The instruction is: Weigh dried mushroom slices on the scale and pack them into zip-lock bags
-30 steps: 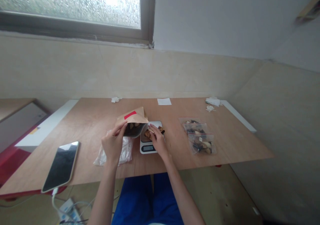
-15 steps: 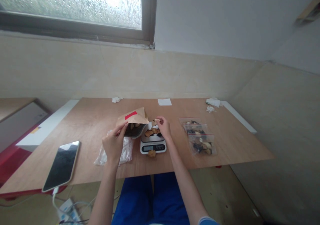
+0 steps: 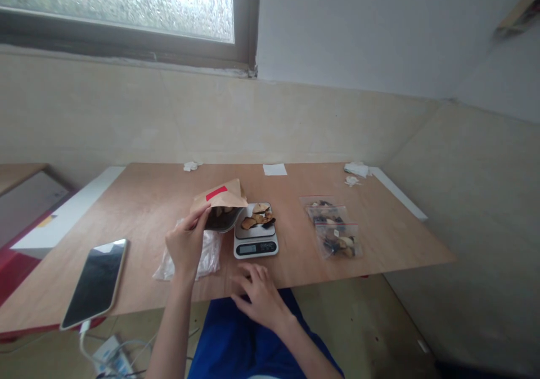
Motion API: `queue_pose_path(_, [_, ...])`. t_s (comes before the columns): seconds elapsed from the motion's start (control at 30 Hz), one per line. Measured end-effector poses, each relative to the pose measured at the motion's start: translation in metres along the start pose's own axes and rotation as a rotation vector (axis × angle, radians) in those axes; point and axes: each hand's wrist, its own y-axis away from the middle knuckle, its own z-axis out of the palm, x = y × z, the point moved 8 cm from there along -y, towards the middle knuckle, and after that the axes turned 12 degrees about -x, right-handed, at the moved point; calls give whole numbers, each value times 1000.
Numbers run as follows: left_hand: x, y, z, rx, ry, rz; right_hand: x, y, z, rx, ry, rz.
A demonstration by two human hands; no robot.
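Observation:
My left hand (image 3: 185,241) is closed on the rim of a brown paper bag (image 3: 223,192) with a red label. The bag lies tilted, its dark mouth facing me, with pale pieces visible inside. Right beside it stands a white kitchen scale (image 3: 255,248) with a digital display. Several brown, dried-looking slices (image 3: 258,219) rest on its plate. My right hand (image 3: 259,294) is over the table's near edge, just in front of the scale, fingers apart and slightly blurred. I see nothing in it, though its underside is hidden.
Several clear zip bags (image 3: 337,238) with dark and pale dried pieces overlap on the right. A crumpled clear plastic bag (image 3: 208,255) lies under my left hand. A phone (image 3: 96,283) on a cable lies at left. White paper (image 3: 275,170) and scraps (image 3: 358,169) are along the back.
My right hand has left the slices on the scale and come back towards me to the table edge. The brown piece by the scale's front is no longer visible. My left hand still holds the bag.

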Motion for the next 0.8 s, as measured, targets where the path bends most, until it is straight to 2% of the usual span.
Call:
queue_pose_path(0.07, [0, 1, 0, -5, 14, 10, 1, 14, 18, -43, 35, 77])
queue_pose_path(0.17, [0, 3, 0, -18, 57, 25, 7, 21, 22, -36, -15, 100])
queue_pose_path(0.3, [1, 4, 0, -22, 61, 12, 10, 12, 10, -26, -209, -16])
queue_pose_path(0.47, [0, 3, -1, -27, 74, 4, 47, -14, -22, 211, -372, 37])
queue_pose_path(0.63, [-1, 2, 0, -35, 52, -3, 69, -46, -48, 302, -237, 13])
queue_pose_path(0.8, [-2, 0, -2, -20, 20, -17, 73, -59, -51, 302, -26, -21])
